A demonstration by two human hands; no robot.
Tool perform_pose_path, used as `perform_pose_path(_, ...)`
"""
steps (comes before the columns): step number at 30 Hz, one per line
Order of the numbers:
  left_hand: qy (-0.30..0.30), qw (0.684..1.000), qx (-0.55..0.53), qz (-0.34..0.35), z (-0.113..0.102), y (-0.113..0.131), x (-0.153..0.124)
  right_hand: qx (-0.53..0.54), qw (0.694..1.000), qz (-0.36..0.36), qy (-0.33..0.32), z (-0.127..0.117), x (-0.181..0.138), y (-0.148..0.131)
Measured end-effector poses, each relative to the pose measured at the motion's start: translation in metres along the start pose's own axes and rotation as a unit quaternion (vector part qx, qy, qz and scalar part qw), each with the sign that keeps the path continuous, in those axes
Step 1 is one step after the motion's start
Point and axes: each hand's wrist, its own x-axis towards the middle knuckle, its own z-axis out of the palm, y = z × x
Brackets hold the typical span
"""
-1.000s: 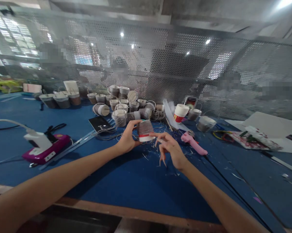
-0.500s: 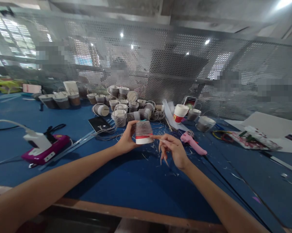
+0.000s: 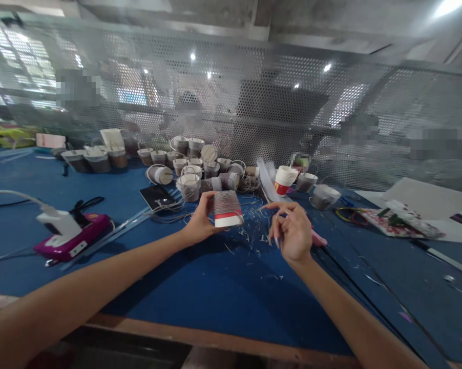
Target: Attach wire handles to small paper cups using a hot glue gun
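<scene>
My left hand [image 3: 201, 221] grips an upside-down paper cup [image 3: 226, 208] partly wound with thin twine, a red band and white rim at its lower end. It holds the cup just above the blue table [image 3: 200, 287]. My right hand [image 3: 290, 228] hovers to the right of the cup, apart from it, with fingers curled in a pinch; what they pinch is too thin to name. Short twine scraps [image 3: 254, 238] litter the table below the cup. A pink glue gun [image 3: 318, 239] lies just behind my right hand, mostly hidden by it.
A heap of twine-wrapped cups [image 3: 200, 166] sits at the back by the perforated metal screen [image 3: 254, 113]. A red and white paper cup [image 3: 285, 179] stands right of it. A magenta device [image 3: 71, 233] with a white plug lies left. Papers [image 3: 415, 210] lie far right.
My right hand has drawn away from the cup to the right and curled its fingers. The cup in my left hand has turned slightly.
</scene>
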Motion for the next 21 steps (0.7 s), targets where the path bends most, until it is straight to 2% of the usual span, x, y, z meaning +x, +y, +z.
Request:
perform_pose_path(4, 0.003, 1.000, -0.008, -0.001, 0.000, -0.002, 0.000, -0.049, 0.984, 0.076, -0.156, 0.005, -0.011, -0.002)
perform_pose_path(7, 0.011, 1.000, -0.020, 0.003, 0.000, -0.004, 0.000, -0.079, 0.972, 0.114, -0.191, 0.008, -0.014, 0.001)
perform_pose_path(11, 0.020, 0.999, -0.032, 0.013, 0.000, -0.005, 0.000, -0.039, 0.986, 0.117, -0.113, 0.006, -0.007, 0.007)
perform_pose_path(16, 0.015, 0.998, -0.048, 0.024, 0.000, -0.008, 0.001, -0.032, 0.983, 0.182, 0.017, -0.004, 0.006, 0.015)
perform_pose_path(21, 0.021, 0.998, -0.055, 0.008, 0.000, -0.009, 0.001, -0.080, 0.979, 0.094, 0.161, -0.015, 0.014, 0.020)
